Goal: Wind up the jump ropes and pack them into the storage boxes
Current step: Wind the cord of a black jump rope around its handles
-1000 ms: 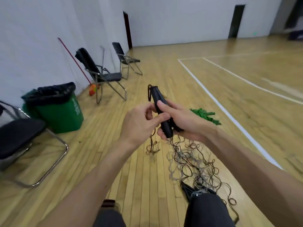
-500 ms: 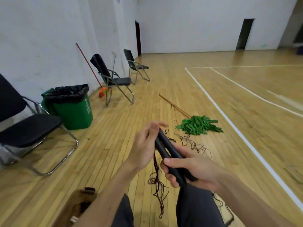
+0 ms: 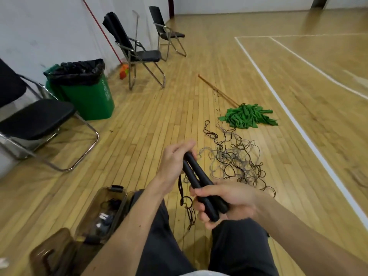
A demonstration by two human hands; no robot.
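Two black jump rope handles (image 3: 201, 184) sit side by side above the person's lap, and their cord (image 3: 188, 206) dangles below. A tangle of ropes (image 3: 233, 158) sprawls on the wooden gym floor (image 3: 139, 136). A clear storage box (image 3: 103, 212) sits by the left knee, and a green bin (image 3: 89, 96) stands by the wall. The right hand (image 3: 225, 200) curls its grip round the handles' near ends, while the left hand (image 3: 175, 158) pinches the far ends.

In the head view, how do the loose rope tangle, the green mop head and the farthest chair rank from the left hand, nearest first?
1. Rope tangle, on the floor just right of the left hand.
2. Green mop head, farther ahead, right.
3. Farthest chair, by the back wall.
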